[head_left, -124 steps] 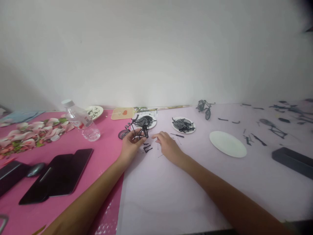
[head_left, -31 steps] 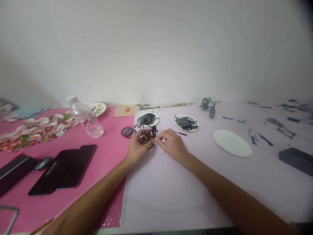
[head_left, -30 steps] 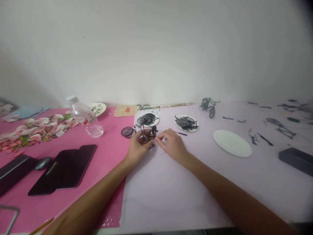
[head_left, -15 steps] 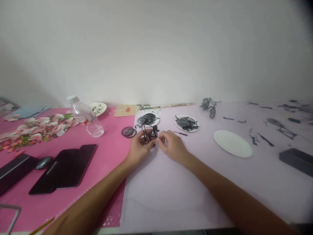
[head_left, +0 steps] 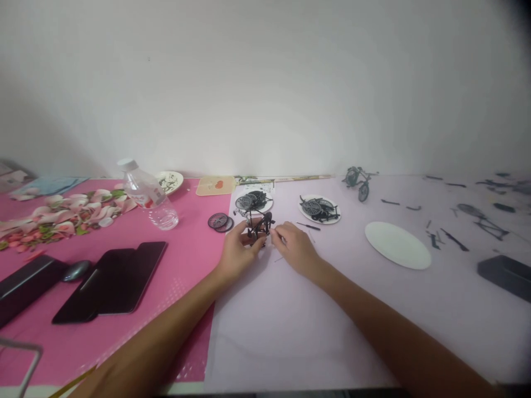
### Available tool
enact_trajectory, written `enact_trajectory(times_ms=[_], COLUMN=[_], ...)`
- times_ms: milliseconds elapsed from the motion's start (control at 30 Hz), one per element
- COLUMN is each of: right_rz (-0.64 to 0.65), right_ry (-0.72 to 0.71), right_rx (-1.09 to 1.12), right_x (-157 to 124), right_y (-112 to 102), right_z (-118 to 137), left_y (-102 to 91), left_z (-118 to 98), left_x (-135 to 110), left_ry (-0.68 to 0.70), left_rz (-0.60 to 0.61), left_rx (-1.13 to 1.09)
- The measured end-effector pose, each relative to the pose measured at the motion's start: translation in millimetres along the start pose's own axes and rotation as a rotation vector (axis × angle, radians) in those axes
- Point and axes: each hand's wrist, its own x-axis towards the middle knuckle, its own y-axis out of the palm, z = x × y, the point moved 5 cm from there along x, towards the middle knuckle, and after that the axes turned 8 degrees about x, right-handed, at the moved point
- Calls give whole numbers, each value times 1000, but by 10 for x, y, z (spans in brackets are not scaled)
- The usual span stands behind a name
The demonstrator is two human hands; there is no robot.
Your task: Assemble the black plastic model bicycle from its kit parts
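Observation:
My left hand (head_left: 240, 251) is closed on a small black model bicycle frame (head_left: 260, 222), with the thumb on the near side. Close against the frame's right end, my right hand (head_left: 293, 246) has thumb and fingertips pinched together; what sits between them is too small to make out. Two black spoked wheels (head_left: 218, 221) overlap on the pink cover just left of the hands. Behind the frame, a white plate (head_left: 269, 205) carries more wheels and black parts. A second plate (head_left: 338, 216) with similar parts lies to the right, and a small screwdriver (head_left: 309, 226) rests in front of it.
An assembled model bicycle (head_left: 357, 181) stands near the wall. A bare white plate (head_left: 398, 246) and scattered black parts (head_left: 454, 239) lie to the right. On the left are a plastic bottle (head_left: 151, 196), artificial flowers (head_left: 74, 213), a dark tablet (head_left: 136, 282) and a mouse (head_left: 77, 271).
The view has shifted slightly. The bicycle frame has turned a little in my left hand, and my right fingertips stay pinched at its right end.

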Motion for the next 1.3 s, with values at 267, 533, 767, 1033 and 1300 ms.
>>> enact_trajectory(times_ms=[267, 533, 767, 1033, 1300], right_rz=[1, 10, -6, 27, 11], right_ry=[9, 28, 10, 48, 45], right_rx=[36, 11, 65, 27, 82], right_x=[-26, -5, -30, -11, -35], right_y=[-38, 0, -20, 0, -11], right_z=[35, -16, 6, -19, -9], left_y=[-12, -10, -14, -9, -12], left_z=[31, 50, 26, 50, 53], left_x=[15, 15, 23, 17, 24], left_ry=[7, 17, 12, -4, 8], left_rz=[-11, -8, -14, -3, -7], left_rx=[3, 19, 25, 15, 17])
